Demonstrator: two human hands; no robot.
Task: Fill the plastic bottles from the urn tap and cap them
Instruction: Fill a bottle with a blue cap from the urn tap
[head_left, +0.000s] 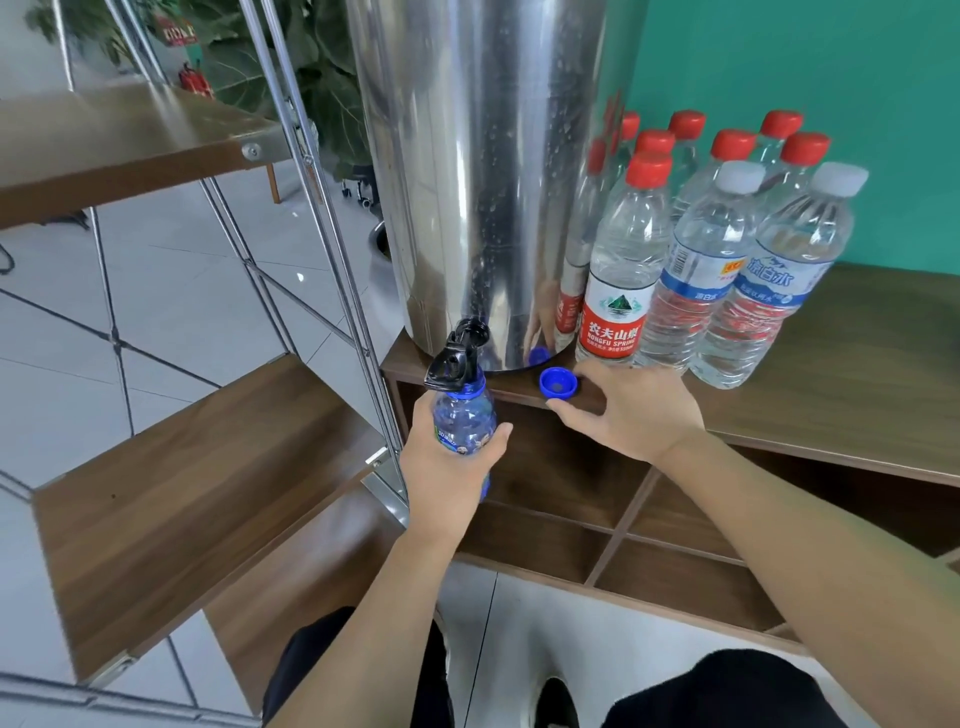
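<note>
The left hand (451, 457) grips a small blue bottle (464, 422) round its lower body, thumb on the right side, and holds it upright with its open mouth right under the black tap (457, 358) at the foot of the steel urn (483, 171). The urn stands at the left end of the wooden bench (857, 364), its tap jutting over the near edge. Whether water is running cannot be told. A blue cap (558, 383) lies open side up on the bench edge, just right of the tap. The right hand (631, 410) rests at that edge with the cap between thumb and forefinger; the fingers reach round it but are not clearly closed on it, so the hand looks released rather than grasping. Right of the urn stands a group of clear bottles: a red-capped one with a red label (623, 270) nearest the urn, two white-capped ones with blue-and-white labels (748, 280) at the near right, and more red-capped bottles (732, 150) behind them toward the green wall (805, 62). All of these are capped and upright. Under the bench top are open cubbies (675, 525). To the left, wooden steps (197, 488) on a metal frame rise over a tiled floor (156, 291), with a leafy plant (311, 78) far behind.
</note>
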